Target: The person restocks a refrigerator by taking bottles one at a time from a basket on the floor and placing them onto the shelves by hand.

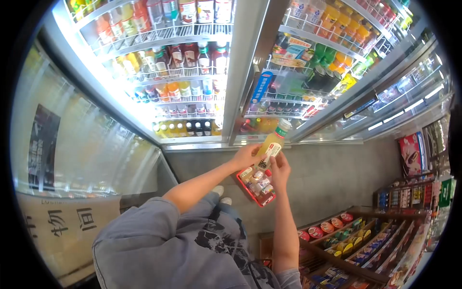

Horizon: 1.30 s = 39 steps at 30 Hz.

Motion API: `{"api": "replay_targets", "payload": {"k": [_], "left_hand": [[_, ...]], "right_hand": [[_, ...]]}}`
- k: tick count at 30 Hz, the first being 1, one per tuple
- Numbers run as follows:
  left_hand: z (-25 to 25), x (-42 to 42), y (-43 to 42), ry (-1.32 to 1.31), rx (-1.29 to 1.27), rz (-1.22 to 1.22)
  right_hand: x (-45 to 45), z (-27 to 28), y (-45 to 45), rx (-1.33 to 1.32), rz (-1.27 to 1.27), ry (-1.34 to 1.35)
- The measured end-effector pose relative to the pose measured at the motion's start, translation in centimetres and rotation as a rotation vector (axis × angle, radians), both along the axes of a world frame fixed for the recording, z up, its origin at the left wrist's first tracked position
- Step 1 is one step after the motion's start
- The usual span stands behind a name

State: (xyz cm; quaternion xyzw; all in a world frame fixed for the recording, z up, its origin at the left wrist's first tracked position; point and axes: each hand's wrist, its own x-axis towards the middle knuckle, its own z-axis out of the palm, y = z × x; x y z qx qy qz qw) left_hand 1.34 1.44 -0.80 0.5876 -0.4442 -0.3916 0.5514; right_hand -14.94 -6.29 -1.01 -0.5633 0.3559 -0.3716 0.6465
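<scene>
I see the left hand (249,157) and right hand (281,169) both holding a bottle (273,145), near a red basket (248,191).

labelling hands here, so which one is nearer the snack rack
Right. The right hand is on the bottle's side toward the snack rack; the left hand holds the bottle's other side, farther from the rack.

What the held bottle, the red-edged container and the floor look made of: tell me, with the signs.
Bottle: clear plastic or glass, glossy; pale yellow contents show through, but the look doesn't settle which.
Red-edged container: probably plastic, going by its evenly coloured rim; finish too small to judge.
Floor: perhaps concrete or tile, fairly matte; it is grey without strong glare.
</scene>
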Motion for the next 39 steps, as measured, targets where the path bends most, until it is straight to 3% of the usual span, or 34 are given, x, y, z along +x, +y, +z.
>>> {"api": "replay_targets", "payload": {"k": [2, 6, 12, 15, 18, 22, 28, 30, 32, 39], "left_hand": [[1.2, 0.6, 0.7, -0.029, 0.129, 0.068], [2.5, 2.3, 2.1, -0.106, 0.139, 0.12], [7.6, 5.9, 4.1, -0.163, -0.005, 0.189], [9.9, 7.9, 5.1, -0.22, -0.058, 0.243], [12.1, 9.7, 7.0, -0.15, -0.044, 0.313], [11.3, 13.5, 9.5, -0.135, -0.064, 0.416], [10.9, 20.0, 14.8, -0.161, -0.047, 0.524], [10.6, 22.2, 16.6, -0.236, -0.016, 0.625], [10.1, 24.3, 18.3, -0.274, -0.015, 0.682], [12.7, 29.9, 23.8, -0.274, 0.041, 0.865]], "right_hand": [[0.6, 1.0, 0.5, -0.07, 0.022, 0.122], [2.0, 4.2, 1.6, -0.215, 0.068, 0.205], [5.8, 8.1, 1.5, -0.386, 0.182, 0.147], [8.2, 10.6, 2.1, -0.427, 0.233, -0.008], [10.8, 12.2, 2.5, -0.421, 0.324, 0.069], [15.7, 14.6, 3.8, -0.599, 0.415, 0.116], [25.4, 12.9, 6.3, -0.614, 0.555, 0.151], [29.3, 11.1, 7.2, -0.687, 0.55, 0.023], [31.4, 14.2, 9.5, -0.643, 0.602, 0.055], [41.7, 14.3, 13.2, -0.697, 0.757, 0.022]]}}
